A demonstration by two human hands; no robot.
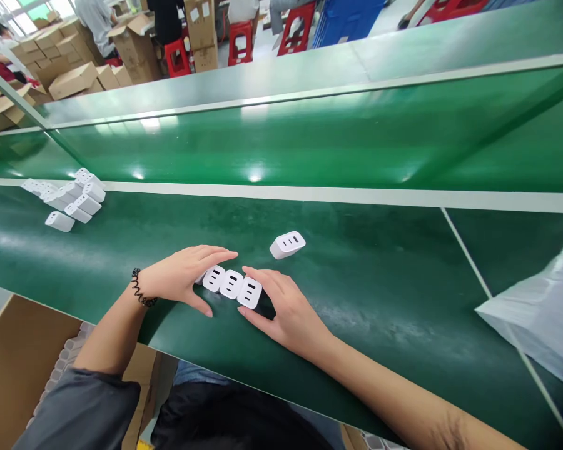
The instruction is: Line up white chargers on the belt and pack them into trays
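Note:
Three white chargers (231,284) stand side by side in a row on the green conveyor belt (380,281), port faces toward me. My left hand (182,278) cups the row's left end, fingers curled over it. At the right end, my right hand (281,306) presses in with thumb and fingers. Together the two hands squeeze the row. A fourth white charger (288,244) lies loose just beyond the row, untouched.
A pile of several white chargers (68,199) lies on the belt at far left. A white plastic bag (544,319) sits at the right edge. An open cardboard box (23,369) with a tray stands below the belt's near edge. Boxes, red stools and people fill the background.

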